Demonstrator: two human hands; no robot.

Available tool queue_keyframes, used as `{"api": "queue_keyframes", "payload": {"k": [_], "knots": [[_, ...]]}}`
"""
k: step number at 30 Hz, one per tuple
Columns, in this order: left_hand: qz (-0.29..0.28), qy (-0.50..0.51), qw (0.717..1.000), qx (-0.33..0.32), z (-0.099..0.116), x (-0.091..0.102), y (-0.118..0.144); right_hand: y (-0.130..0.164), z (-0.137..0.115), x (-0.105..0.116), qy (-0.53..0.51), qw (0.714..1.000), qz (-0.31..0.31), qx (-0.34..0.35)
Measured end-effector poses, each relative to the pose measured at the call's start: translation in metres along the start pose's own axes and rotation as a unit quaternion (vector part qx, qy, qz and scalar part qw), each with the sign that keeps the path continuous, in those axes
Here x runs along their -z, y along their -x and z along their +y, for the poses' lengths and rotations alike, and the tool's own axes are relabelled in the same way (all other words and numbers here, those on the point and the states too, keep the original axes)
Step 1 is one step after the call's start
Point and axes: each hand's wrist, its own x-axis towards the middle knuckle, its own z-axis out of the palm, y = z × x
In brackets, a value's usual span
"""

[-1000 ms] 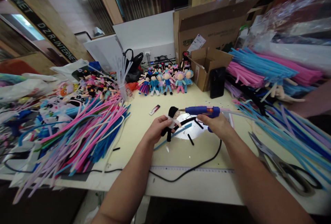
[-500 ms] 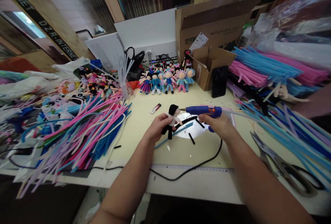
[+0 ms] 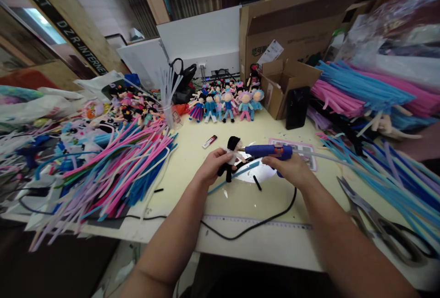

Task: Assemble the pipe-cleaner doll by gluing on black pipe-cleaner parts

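Between the thumb and fingers of my left hand [image 3: 215, 165] is a small doll [image 3: 234, 144] with black hair, a white top and black legs. My right hand [image 3: 288, 166] is closed around a blue glue gun [image 3: 270, 151], a long glue stick trailing out of its back. The gun's nozzle points left and sits at the doll's neck or upper body; whether it touches I cannot tell. Below them on the table lie a blue pipe cleaner [image 3: 245, 169] and a short black piece [image 3: 257, 183].
Pipe cleaners [image 3: 134, 165] heap up on the left, more [image 3: 371, 89] on the right. Large scissors [image 3: 381, 220] lie near my right forearm. Finished dolls [image 3: 227, 105] stand at the back beside a small cardboard box [image 3: 287, 82]. A black cord [image 3: 240, 234] loops along the front edge.
The glue gun has shifted slightly left, its nozzle now nearer the doll's neck. The doll has turned a little and shows more of its white top. The camera view has shifted slightly.
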Motion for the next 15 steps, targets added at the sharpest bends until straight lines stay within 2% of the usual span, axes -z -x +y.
{"api": "queue_keyframes", "payload": {"k": [15], "knots": [[-0.010, -0.003, 1.000, 0.003, -0.0010, 0.0004, 0.0017, 0.0012, -0.0033, -0.0020, -0.014, 1.000, 0.017, 0.004]]}}
